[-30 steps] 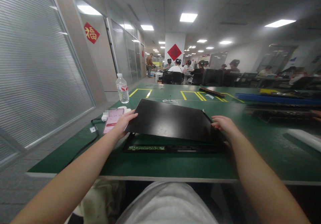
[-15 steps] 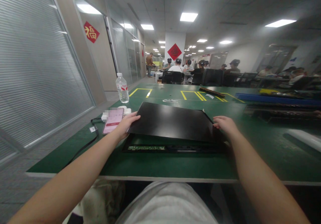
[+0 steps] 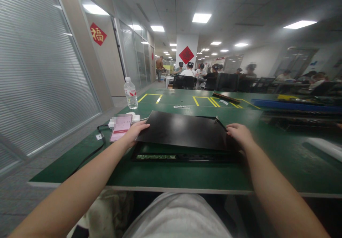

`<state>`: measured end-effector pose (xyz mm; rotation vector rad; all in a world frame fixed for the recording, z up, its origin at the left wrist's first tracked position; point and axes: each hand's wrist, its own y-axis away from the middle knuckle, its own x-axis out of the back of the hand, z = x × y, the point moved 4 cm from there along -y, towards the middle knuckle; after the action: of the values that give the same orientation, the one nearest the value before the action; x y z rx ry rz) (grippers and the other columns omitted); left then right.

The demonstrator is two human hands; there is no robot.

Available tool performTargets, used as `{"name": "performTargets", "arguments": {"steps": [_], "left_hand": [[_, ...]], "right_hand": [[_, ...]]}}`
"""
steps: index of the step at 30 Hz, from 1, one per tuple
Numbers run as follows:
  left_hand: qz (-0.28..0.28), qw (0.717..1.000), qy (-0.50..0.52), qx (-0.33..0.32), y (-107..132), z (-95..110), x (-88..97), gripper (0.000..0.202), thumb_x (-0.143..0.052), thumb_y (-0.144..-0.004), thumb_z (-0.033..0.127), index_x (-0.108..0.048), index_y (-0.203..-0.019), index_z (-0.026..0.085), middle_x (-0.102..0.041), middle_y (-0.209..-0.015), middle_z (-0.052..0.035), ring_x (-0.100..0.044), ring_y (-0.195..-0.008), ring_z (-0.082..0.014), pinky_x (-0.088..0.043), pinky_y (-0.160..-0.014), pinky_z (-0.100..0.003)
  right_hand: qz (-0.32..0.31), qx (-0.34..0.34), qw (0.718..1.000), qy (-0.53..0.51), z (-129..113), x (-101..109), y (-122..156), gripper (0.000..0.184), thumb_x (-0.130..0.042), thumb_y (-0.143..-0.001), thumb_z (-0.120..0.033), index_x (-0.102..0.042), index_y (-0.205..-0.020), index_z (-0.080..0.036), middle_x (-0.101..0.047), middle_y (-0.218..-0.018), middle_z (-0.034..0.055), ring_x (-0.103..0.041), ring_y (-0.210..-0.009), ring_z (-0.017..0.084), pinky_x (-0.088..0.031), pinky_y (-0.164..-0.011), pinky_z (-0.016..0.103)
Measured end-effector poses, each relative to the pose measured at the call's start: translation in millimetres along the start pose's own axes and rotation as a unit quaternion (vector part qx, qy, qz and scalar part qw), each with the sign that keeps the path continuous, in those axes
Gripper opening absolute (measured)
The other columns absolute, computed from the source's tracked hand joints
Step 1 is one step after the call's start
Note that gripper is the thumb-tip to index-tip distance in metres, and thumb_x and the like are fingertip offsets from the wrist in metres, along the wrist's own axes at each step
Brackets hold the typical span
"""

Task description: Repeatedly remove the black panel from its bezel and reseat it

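A flat black panel (image 3: 184,129) lies tilted over a black frame (image 3: 187,157) with a green circuit strip along its near edge, on the green table (image 3: 171,175). My left hand (image 3: 135,131) grips the panel's left edge, fingers curled over the top. My right hand (image 3: 240,134) holds the panel's right edge, fingers bent over it. The panel's near edge stands slightly above the frame.
A pink phone (image 3: 120,127) with a cable lies left of the panel, beside a white charger (image 3: 133,117). A water bottle (image 3: 130,93) stands behind. Black and blue trays (image 3: 296,106) sit at the right. Several people sit at tables far back.
The panel has come down: its near edge sits lower over the frame than a second ago. Both hands stayed on its side edges.
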<state>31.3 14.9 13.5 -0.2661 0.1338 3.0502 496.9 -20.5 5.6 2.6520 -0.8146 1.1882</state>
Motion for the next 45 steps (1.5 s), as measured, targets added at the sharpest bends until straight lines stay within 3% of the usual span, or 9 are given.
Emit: {"name": "performTargets", "arguments": {"steps": [10, 17, 24, 45], "left_hand": [[-0.031, 0.999, -0.019, 0.015, 1.3, -0.6, -2.8, 0.032, -0.073, -0.069, 0.015, -0.074, -0.101, 0.013, -0.079, -0.079, -0.0081, -0.073, -0.064, -0.0223, -0.056, -0.061, -0.029], [0.002, 1.0, -0.029, 0.01, 0.5, -0.4, -2.3, 0.044, -0.069, -0.072, 0.01, -0.066, -0.116, 0.013, -0.078, -0.077, -0.0055, -0.072, -0.063, -0.0186, -0.055, -0.058, -0.025], [-0.017, 0.999, -0.036, 0.007, 2.7, 0.4, -4.6, 0.05, -0.07, -0.073, 0.011, -0.061, -0.122, 0.011, -0.078, -0.076, -0.0058, -0.073, -0.062, -0.0187, -0.056, -0.06, -0.025], [-0.025, 0.999, -0.048, -0.003, 2.3, -0.9, -5.0, 0.04, -0.07, -0.074, 0.009, -0.067, -0.114, 0.016, -0.079, -0.077, -0.0037, -0.073, -0.062, -0.0175, -0.06, -0.069, -0.028]], "right_hand": [[0.015, 0.009, 0.998, 0.055, -6.9, 3.7, 4.9, 0.028, -0.061, -0.074, -0.029, -0.078, -0.096, -0.023, -0.076, -0.085, 0.0072, -0.068, -0.078, 0.023, -0.048, -0.07, 0.031], [0.008, 0.014, 0.995, 0.098, -5.6, 2.4, 3.3, 0.033, -0.056, -0.078, -0.032, -0.078, -0.101, -0.024, -0.076, -0.094, 0.0075, -0.068, -0.085, 0.024, -0.048, -0.074, 0.032], [0.009, 0.02, 0.995, 0.1, -4.4, 2.1, 3.6, 0.034, -0.056, -0.077, -0.032, -0.079, -0.1, -0.024, -0.076, -0.093, 0.008, -0.068, -0.082, 0.024, -0.049, -0.074, 0.031], [0.011, 0.032, 0.991, 0.131, -6.9, 1.9, 5.3, 0.036, -0.053, -0.077, -0.032, -0.079, -0.101, -0.025, -0.075, -0.096, 0.0079, -0.067, -0.088, 0.026, -0.048, -0.073, 0.032]]}}
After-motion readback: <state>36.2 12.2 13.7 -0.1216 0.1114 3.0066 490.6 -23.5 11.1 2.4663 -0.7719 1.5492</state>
